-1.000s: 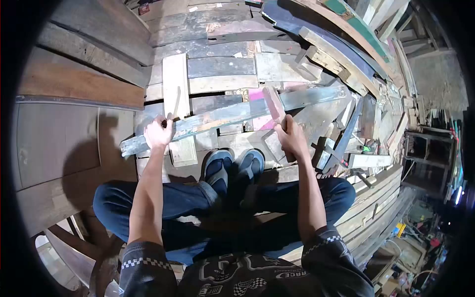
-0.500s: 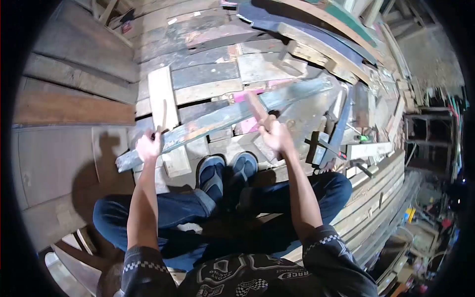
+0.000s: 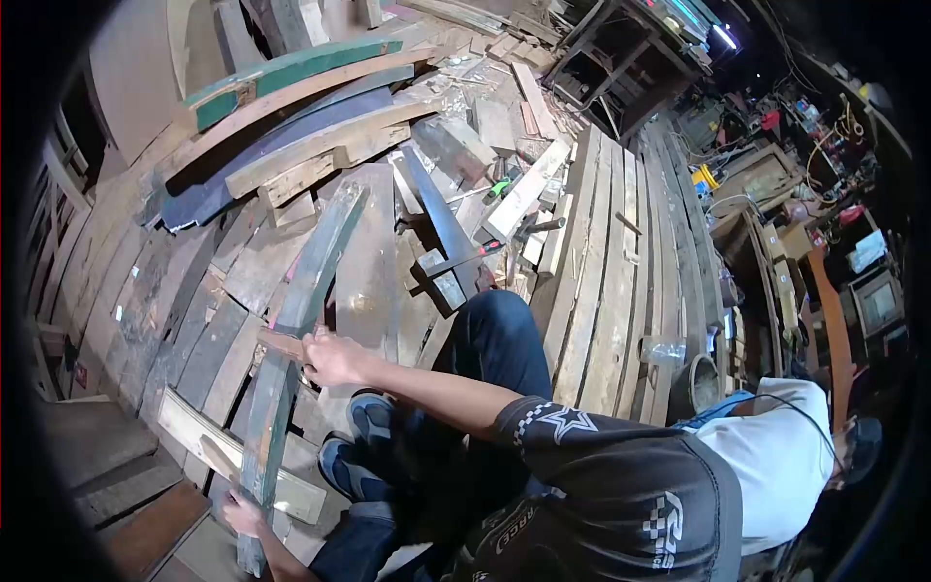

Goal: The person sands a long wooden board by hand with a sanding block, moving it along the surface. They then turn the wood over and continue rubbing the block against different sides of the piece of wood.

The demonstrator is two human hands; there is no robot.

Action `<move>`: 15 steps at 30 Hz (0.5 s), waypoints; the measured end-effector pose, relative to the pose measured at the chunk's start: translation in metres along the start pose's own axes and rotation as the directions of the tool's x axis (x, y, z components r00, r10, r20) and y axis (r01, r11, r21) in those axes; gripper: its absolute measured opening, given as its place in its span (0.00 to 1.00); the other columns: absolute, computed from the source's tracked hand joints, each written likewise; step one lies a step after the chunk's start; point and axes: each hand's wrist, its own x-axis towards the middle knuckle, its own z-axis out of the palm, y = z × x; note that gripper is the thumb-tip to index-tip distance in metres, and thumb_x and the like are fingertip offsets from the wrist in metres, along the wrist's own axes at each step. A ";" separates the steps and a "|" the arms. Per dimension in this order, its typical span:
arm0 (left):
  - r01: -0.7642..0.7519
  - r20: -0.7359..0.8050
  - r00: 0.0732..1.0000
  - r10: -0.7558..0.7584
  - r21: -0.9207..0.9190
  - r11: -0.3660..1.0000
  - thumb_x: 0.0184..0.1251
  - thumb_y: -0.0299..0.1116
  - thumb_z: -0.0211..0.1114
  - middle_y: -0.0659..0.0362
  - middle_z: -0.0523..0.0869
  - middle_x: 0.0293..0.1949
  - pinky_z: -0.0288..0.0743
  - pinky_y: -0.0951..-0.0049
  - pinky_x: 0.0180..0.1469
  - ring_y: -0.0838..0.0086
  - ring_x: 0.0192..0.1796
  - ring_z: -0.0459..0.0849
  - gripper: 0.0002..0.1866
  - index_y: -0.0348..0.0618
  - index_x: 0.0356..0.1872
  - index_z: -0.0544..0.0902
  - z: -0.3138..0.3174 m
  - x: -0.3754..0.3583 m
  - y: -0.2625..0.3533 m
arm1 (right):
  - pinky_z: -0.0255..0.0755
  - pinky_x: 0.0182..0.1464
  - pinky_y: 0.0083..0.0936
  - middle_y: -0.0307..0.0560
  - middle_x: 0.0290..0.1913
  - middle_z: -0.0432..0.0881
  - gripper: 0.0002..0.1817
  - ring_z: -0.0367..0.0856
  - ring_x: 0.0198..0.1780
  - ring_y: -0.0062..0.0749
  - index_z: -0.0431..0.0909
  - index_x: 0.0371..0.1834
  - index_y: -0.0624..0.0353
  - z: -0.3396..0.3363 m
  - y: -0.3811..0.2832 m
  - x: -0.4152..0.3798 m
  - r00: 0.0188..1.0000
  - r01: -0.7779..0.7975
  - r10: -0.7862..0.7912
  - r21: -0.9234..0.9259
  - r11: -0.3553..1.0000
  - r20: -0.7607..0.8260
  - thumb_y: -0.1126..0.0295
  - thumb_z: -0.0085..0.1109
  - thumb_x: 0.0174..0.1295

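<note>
Here, the weathered plank [image 3: 296, 320] lies slanting across the scrap-wood floor [image 3: 601, 272], the left hand [image 3: 242, 514] clamped on its near end. Beside its middle, the right hand [image 3: 330, 357] grips a wooden mallet [image 3: 281, 342], swung down since a second ago, apparently mid-blow.

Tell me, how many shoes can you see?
2. One blue shoe sits just below the right hand; the other shoe lies beside it, nearer the left hand. Both rest on the planks.
</note>
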 end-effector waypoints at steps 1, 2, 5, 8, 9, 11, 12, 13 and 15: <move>-0.016 -0.037 0.999 0.015 -0.002 1.000 0.74 0.56 0.51 0.46 0.87 0.48 0.74 0.46 0.50 0.47 0.50 0.84 0.26 0.48 0.56 0.84 0.002 0.002 0.000 | 0.79 0.50 0.51 0.72 0.38 0.84 0.24 0.86 0.45 0.62 0.71 0.49 0.75 -0.003 -0.001 -0.001 0.999 -0.030 0.030 0.015 0.999 0.018 0.60 0.57 0.62; -0.033 -0.071 0.997 0.033 -0.001 0.999 0.74 0.56 0.50 0.46 0.87 0.47 0.74 0.46 0.50 0.47 0.50 0.84 0.26 0.48 0.56 0.84 0.006 0.001 -0.004 | 0.79 0.51 0.50 0.71 0.38 0.84 0.24 0.85 0.46 0.63 0.70 0.49 0.74 -0.004 -0.001 -0.002 0.999 -0.029 0.028 0.028 0.999 0.038 0.60 0.57 0.62; -0.065 -0.129 0.990 0.060 -0.037 0.997 0.73 0.57 0.50 0.46 0.88 0.45 0.74 0.45 0.48 0.46 0.48 0.84 0.26 0.49 0.53 0.85 0.009 0.003 -0.010 | 0.79 0.52 0.50 0.70 0.38 0.84 0.25 0.85 0.46 0.64 0.70 0.50 0.75 -0.001 0.000 0.000 0.999 -0.027 0.026 0.022 0.999 0.035 0.59 0.58 0.62; -0.084 -0.169 0.983 0.066 -0.101 0.991 0.72 0.58 0.51 0.46 0.88 0.44 0.74 0.45 0.46 0.45 0.46 0.84 0.27 0.47 0.51 0.85 0.017 0.007 -0.010 | 0.80 0.51 0.50 0.70 0.47 0.80 0.25 0.83 0.49 0.64 0.68 0.53 0.70 -0.005 -0.006 -0.002 0.994 -0.077 0.077 0.008 0.997 0.079 0.59 0.58 0.63; -0.104 -0.173 0.982 0.081 -0.131 0.986 0.71 0.58 0.51 0.46 0.88 0.43 0.75 0.46 0.46 0.45 0.46 0.84 0.28 0.45 0.50 0.85 0.030 0.016 -0.012 | 0.79 0.51 0.50 0.69 0.45 0.81 0.25 0.84 0.48 0.64 0.69 0.53 0.72 -0.006 -0.004 -0.003 0.998 -0.060 0.060 -0.005 0.998 0.038 0.60 0.58 0.63; -0.106 -0.181 0.981 0.075 -0.167 0.980 0.71 0.58 0.52 0.46 0.88 0.43 0.75 0.46 0.46 0.45 0.45 0.85 0.29 0.42 0.48 0.86 0.039 0.018 -0.041 | 0.79 0.52 0.50 0.68 0.41 0.85 0.25 0.85 0.47 0.62 0.71 0.52 0.75 0.007 0.000 -0.002 1.000 0.000 0.000 -0.019 1.000 -0.007 0.61 0.57 0.64; -0.039 -0.207 0.978 0.001 -0.176 0.984 0.70 0.57 0.54 0.44 0.88 0.41 0.75 0.46 0.45 0.43 0.44 0.85 0.28 0.39 0.45 0.86 -0.010 -0.016 0.016 | 0.76 0.53 0.49 0.63 0.39 0.85 0.21 0.82 0.46 0.59 0.74 0.51 0.71 0.010 0.011 -0.003 0.995 0.101 -0.101 0.003 0.995 -0.020 0.61 0.52 0.66; -0.036 -0.150 0.989 0.003 -0.217 0.976 0.71 0.56 0.54 0.42 0.87 0.39 0.75 0.45 0.45 0.42 0.43 0.84 0.27 0.39 0.43 0.85 -0.006 -0.013 0.015 | 0.73 0.54 0.47 0.57 0.37 0.86 0.19 0.80 0.45 0.56 0.77 0.49 0.67 0.016 0.024 -0.004 0.979 0.201 -0.201 0.023 0.979 -0.032 0.61 0.47 0.69; 0.000 -0.121 0.993 -0.017 -0.139 0.990 0.71 0.55 0.54 0.40 0.86 0.36 0.75 0.45 0.46 0.42 0.43 0.84 0.26 0.40 0.41 0.85 -0.007 -0.017 0.021 | 0.75 0.51 0.51 0.62 0.38 0.85 0.17 0.82 0.45 0.61 0.81 0.42 0.65 0.001 0.010 0.001 0.984 0.148 -0.143 -0.044 0.988 0.106 0.60 0.50 0.68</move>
